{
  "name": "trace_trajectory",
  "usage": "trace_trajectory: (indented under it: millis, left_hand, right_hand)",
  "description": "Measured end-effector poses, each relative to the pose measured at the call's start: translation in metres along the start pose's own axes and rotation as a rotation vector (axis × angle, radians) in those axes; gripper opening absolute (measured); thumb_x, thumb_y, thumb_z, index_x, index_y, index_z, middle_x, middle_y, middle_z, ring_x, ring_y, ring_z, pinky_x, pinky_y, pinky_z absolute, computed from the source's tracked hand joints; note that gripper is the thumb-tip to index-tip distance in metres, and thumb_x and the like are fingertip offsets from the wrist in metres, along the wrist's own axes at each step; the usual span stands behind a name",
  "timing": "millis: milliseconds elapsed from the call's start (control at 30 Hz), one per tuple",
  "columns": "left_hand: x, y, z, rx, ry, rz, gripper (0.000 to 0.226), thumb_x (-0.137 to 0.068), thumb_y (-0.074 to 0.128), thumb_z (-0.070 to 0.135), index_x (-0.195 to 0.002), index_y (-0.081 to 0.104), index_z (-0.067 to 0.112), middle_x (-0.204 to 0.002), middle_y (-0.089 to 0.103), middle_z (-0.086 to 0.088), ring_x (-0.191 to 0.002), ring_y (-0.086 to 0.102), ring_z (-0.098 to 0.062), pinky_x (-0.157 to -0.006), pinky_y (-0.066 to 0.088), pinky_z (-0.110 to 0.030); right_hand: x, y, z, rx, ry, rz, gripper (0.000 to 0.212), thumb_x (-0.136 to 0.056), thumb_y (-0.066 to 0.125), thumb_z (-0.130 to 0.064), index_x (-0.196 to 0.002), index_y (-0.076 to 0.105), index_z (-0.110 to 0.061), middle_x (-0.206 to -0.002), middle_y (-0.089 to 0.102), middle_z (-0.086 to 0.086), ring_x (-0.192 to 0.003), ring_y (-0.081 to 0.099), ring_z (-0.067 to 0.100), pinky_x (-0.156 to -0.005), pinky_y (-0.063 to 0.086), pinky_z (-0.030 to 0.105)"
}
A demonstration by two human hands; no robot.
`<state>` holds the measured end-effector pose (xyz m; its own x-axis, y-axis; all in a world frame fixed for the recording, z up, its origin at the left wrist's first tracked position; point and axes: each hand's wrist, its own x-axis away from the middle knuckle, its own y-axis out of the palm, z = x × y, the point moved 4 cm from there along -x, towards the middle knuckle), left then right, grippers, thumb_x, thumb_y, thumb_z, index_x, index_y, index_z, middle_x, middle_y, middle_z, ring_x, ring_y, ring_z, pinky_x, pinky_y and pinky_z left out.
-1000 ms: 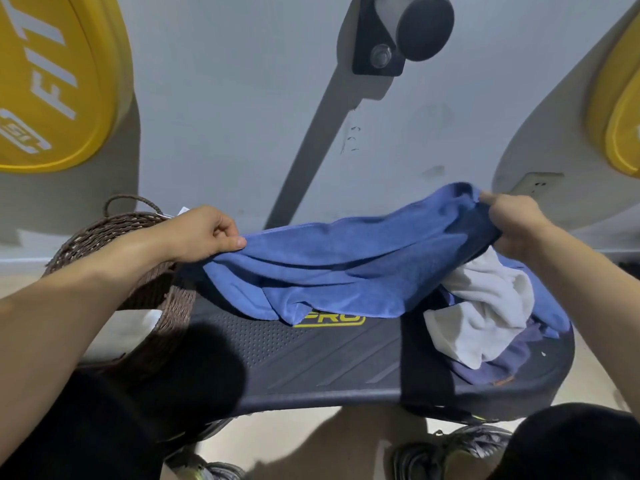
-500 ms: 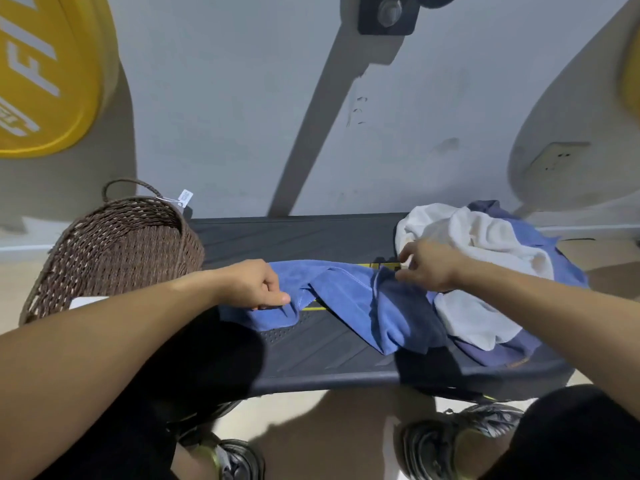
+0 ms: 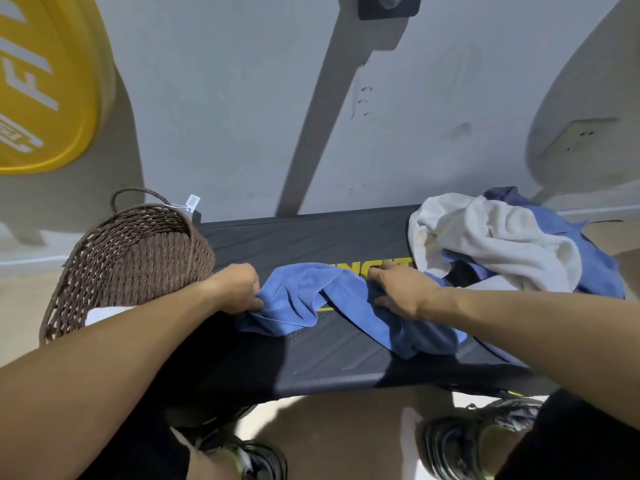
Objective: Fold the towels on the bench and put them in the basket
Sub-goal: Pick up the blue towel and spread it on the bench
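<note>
A rumpled blue towel lies across the middle of the dark bench, partly covering the yellow lettering printed on the bench top. The left hand pinches the towel's left end between curled fingers and thumb, right at the foot of the woven basket. The right hand lies on the towel's right part with fingers stretched out fairly flat, pressing the cloth onto the bench rather than gripping it. The basket stands at the bench's left end, touching or just beside the left hand, with something white showing inside it (what it is cannot be told) and a small paper tag hanging by its handle. At the right end sits a heap of unfolded laundry: a white towel on top of more blue cloth, close behind the right forearm. A yellow weight plate hangs on the wall at upper left, and the person's shoes show below the bench edge.
</note>
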<state>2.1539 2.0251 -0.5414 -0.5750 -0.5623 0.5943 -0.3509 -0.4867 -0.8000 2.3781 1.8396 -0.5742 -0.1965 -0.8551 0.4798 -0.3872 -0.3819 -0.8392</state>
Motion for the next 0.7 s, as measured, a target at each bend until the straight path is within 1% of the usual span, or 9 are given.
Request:
trace_trajectory:
  millis: [67, 167, 300, 367, 433, 500, 567, 633, 700]
  left_hand:
    - [0.001, -0.016, 0.003, 0.077, 0.022, 0.068, 0.015, -0.078, 0.069, 0.023, -0.067, 0.062, 0.017, -0.067, 0.062, 0.002, -0.075, 0.059, -0.022, -0.067, 0.046, -0.027]
    - [-0.001, -0.042, 0.002, 0.148, 0.038, 0.213, 0.008, -0.085, 0.068, 0.025, -0.086, 0.066, 0.017, -0.081, 0.061, 0.0, -0.081, 0.056, -0.021, -0.071, 0.042, -0.025]
    - [0.003, -0.072, 0.006, 0.35, 0.1, 0.414, 0.009, -0.095, 0.056, 0.025, -0.089, 0.054, 0.019, -0.076, 0.057, 0.003, -0.079, 0.051, -0.024, -0.068, 0.034, -0.029]
    - [0.008, -0.086, 0.013, 0.441, 0.183, 0.528, 0.01, -0.098, 0.052, 0.025, -0.094, 0.053, 0.017, -0.073, 0.052, 0.003, -0.077, 0.049, -0.026, -0.065, 0.031, -0.031]
    - [0.015, -0.098, 0.021, 0.532, 0.251, 0.614, 0.013, -0.1, 0.05, 0.025, -0.099, 0.054, 0.012, -0.077, 0.054, 0.0, -0.072, 0.052, -0.025, -0.06, 0.035, -0.028]
    - [0.021, -0.105, 0.027, 0.651, 0.289, 0.641, 0.013, -0.1, 0.05, 0.024, -0.102, 0.054, 0.012, -0.08, 0.057, 0.002, -0.066, 0.054, -0.013, -0.053, 0.038, -0.011]
    - [0.027, -0.108, 0.034, 0.697, 0.316, 0.657, 0.012, -0.099, 0.053, 0.024, -0.1, 0.057, 0.014, -0.081, 0.059, 0.004, -0.066, 0.052, 0.0, -0.055, 0.037, -0.005]
    - [0.034, -0.109, 0.043, 0.751, 0.379, 0.644, 0.007, -0.096, 0.06, 0.021, -0.093, 0.063, 0.016, -0.078, 0.062, 0.005, -0.062, 0.053, 0.005, -0.058, 0.038, -0.006]
    - [0.043, -0.11, 0.053, 0.798, 0.438, 0.62, 0.005, -0.091, 0.068, 0.018, -0.088, 0.066, 0.022, -0.076, 0.066, 0.004, -0.059, 0.055, 0.009, -0.059, 0.04, -0.005]
  right_hand:
    - [0.001, -0.011, -0.002, -0.04, -0.029, 0.012, 0.021, -0.082, 0.067, -0.026, -0.092, 0.049, -0.023, -0.09, 0.046, -0.001, -0.089, 0.055, 0.027, -0.071, 0.044, 0.033]
    - [0.003, -0.041, -0.002, -0.107, -0.004, 0.122, 0.025, -0.083, 0.071, -0.03, -0.1, 0.057, -0.017, -0.085, 0.058, -0.002, -0.084, 0.058, 0.026, -0.065, 0.036, 0.027]
    - [0.021, -0.076, -0.003, -0.3, 0.067, 0.116, 0.027, -0.084, 0.074, -0.033, -0.092, 0.052, -0.021, -0.068, 0.069, -0.001, -0.061, 0.071, 0.023, -0.05, 0.042, 0.019]
    - [0.037, -0.089, -0.007, -0.388, 0.041, 0.147, 0.027, -0.083, 0.077, -0.028, -0.092, 0.053, -0.018, -0.074, 0.071, 0.002, -0.052, 0.069, 0.019, -0.045, 0.044, 0.016]
    - [0.052, -0.097, -0.013, -0.443, -0.006, 0.159, 0.022, -0.084, 0.076, -0.02, -0.092, 0.056, -0.016, -0.078, 0.072, 0.004, -0.053, 0.07, 0.017, -0.05, 0.049, 0.02]
    - [0.061, -0.093, -0.022, -0.536, -0.04, 0.108, 0.013, -0.089, 0.07, -0.01, -0.09, 0.058, -0.014, -0.079, 0.073, 0.008, -0.06, 0.073, 0.019, -0.058, 0.053, 0.023]
    - [0.066, -0.081, -0.033, -0.638, -0.058, -0.005, 0.01, -0.092, 0.064, -0.004, -0.094, 0.059, -0.012, -0.085, 0.072, 0.018, -0.071, 0.074, 0.028, -0.066, 0.06, 0.032]
    - [0.067, -0.07, -0.04, -0.547, -0.089, -0.144, 0.017, -0.093, 0.065, -0.009, -0.109, 0.059, -0.012, -0.095, 0.071, 0.017, -0.079, 0.072, 0.032, -0.077, 0.06, 0.036]
    - [0.065, -0.068, -0.04, -0.367, -0.11, -0.205, 0.032, -0.093, 0.066, -0.019, -0.122, 0.053, -0.018, -0.102, 0.067, 0.002, -0.081, 0.067, 0.022, -0.078, 0.055, 0.026]
